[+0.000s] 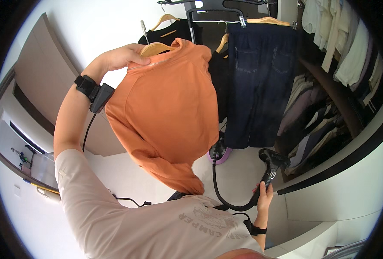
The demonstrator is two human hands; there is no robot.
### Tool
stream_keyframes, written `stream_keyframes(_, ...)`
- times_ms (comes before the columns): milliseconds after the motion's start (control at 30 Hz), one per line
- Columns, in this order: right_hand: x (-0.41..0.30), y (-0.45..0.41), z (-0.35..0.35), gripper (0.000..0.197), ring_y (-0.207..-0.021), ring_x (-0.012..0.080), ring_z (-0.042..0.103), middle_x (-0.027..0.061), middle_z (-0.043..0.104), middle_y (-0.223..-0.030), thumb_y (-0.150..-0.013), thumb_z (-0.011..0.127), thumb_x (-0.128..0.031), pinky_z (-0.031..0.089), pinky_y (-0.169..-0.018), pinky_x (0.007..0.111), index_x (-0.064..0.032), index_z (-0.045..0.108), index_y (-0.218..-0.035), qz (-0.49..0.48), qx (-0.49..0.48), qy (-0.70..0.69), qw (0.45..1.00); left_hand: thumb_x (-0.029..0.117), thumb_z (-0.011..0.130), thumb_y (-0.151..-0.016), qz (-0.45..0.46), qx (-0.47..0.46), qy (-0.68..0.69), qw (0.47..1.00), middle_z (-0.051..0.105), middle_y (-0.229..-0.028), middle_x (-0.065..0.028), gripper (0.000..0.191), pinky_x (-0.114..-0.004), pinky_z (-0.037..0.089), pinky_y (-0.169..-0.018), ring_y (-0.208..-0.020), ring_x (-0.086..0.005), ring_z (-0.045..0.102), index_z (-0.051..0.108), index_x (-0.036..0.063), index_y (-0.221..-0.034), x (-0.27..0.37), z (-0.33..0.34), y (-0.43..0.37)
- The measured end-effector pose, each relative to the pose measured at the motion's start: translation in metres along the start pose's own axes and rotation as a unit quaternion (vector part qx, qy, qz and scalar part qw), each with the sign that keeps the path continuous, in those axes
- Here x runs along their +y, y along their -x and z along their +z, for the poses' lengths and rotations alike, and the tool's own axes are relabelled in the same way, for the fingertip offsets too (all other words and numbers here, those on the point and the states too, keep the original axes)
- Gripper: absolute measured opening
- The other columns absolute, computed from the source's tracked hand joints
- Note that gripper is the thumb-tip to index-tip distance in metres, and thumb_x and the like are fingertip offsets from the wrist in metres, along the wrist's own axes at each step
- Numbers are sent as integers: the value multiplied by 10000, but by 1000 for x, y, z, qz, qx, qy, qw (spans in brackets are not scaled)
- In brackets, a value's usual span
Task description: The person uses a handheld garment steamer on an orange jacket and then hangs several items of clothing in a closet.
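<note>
My left hand (130,57) grips the shoulder of a wooden hanger (155,49) together with the collar edge of an orange jacket (168,106). The jacket hangs from it in front of me, with a zip along the collar and one sleeve drooping toward my waist. Low on the right, my right hand (263,196) is wrapped around the handle of a black garment steamer head (271,160). A ribbed black hose (214,181) loops from that handle to the steamer base (220,152), which is partly hidden behind the jacket.
Dark blue jeans (259,84) hang from a clip hanger (267,22) on a black stand (207,11). Black tops (175,29) hang behind. An open wardrobe with shirts (353,48) and darker garments (308,110) lines the right side. A beige door panel (45,55) stands at left.
</note>
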State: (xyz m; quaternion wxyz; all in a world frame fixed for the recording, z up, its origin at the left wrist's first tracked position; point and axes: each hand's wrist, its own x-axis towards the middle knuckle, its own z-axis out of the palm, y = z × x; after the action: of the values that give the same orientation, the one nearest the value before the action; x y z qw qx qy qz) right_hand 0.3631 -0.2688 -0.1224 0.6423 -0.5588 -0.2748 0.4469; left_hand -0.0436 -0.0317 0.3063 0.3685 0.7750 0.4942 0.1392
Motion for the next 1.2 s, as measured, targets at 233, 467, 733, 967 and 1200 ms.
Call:
stream_keyframes(233,-14,-11,19,225,-584,119,553,43,572,-764,-903,574,-238,443,-530,262,-26,511,-941,-33,18,29,999,587,299,-915,106,74,111,986,616,-974,-80,719,-249,436,-782,-866,-129,544,565,-49,-1121,2,11,-16)
stream_keyframes(467,-18,-10,42,200,-574,121,542,41,568,-767,-908,561,-223,445,-529,269,-33,507,-943,-39,77,-7,996,795,111,-786,228,35,-5,973,585,-649,-57,967,-242,416,-607,-622,-137,514,632,-14,-693,-1,-24,-40)
stream_keyframes(733,-22,-1,57,190,-532,128,535,37,567,-718,-911,549,-229,428,-484,257,-44,510,-902,-81,133,4,988,732,355,-805,81,33,25,996,295,-400,57,718,-228,212,-395,-381,-71,243,362,128,-416,15,-24,-89)
stream_keyframes(967,-10,2,47,207,-544,119,540,46,571,-739,-904,561,-226,444,-510,251,-27,508,-928,-74,189,-31,979,612,385,-885,85,127,64,986,591,-680,-87,681,-251,472,-545,-608,-121,567,605,-27,-801,35,4,-129)
stream_keyframes(1200,-6,13,38,214,-530,134,526,42,547,-716,-905,561,-253,438,-487,253,-46,505,-904,-91,257,-30,962,446,433,-931,314,75,37,946,637,-964,-78,468,-250,475,-810,-885,-135,596,620,25,-1014,72,-39,-178)
